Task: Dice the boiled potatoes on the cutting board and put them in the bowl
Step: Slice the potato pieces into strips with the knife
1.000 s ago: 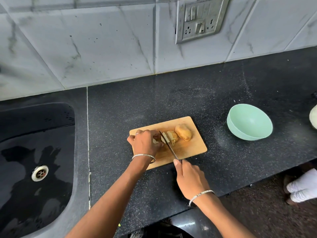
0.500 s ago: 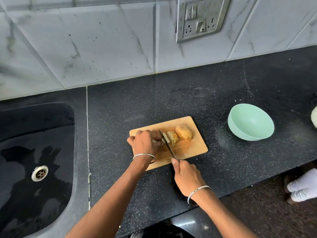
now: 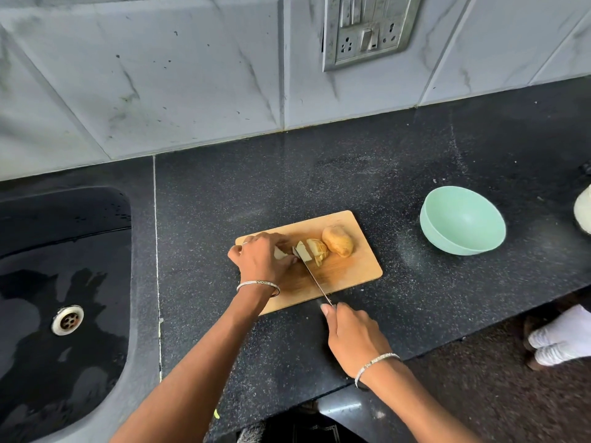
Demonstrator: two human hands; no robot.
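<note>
On a black speckled counter (image 3: 224, 219), beside a wet sink (image 3: 64, 251), a person cuts boiled potatoes on a wooden board (image 3: 358, 273). The left hand (image 3: 260, 259) is curled over the end piece (image 3: 279, 253) of a part-cut potato, fingers pinning it to the board. The right hand (image 3: 350, 334), just off the board's near edge, is wrapped round the handle of a knife (image 3: 311, 273); the handle itself is hidden in the grip. The blade slants up across the board, its tip set between the end piece and the slices (image 3: 315, 251), which lean on one another. A whole potato (image 3: 337, 241) lies just beside the slices, toward the board's right end. A pale green bowl (image 3: 462, 219) stands on the counter to the right, apart from the board. Thin silver bangles (image 3: 257, 284) circle both wrists. A socket plate (image 3: 364, 30) is set in the marbled tiles (image 3: 160, 75) behind.
</note>
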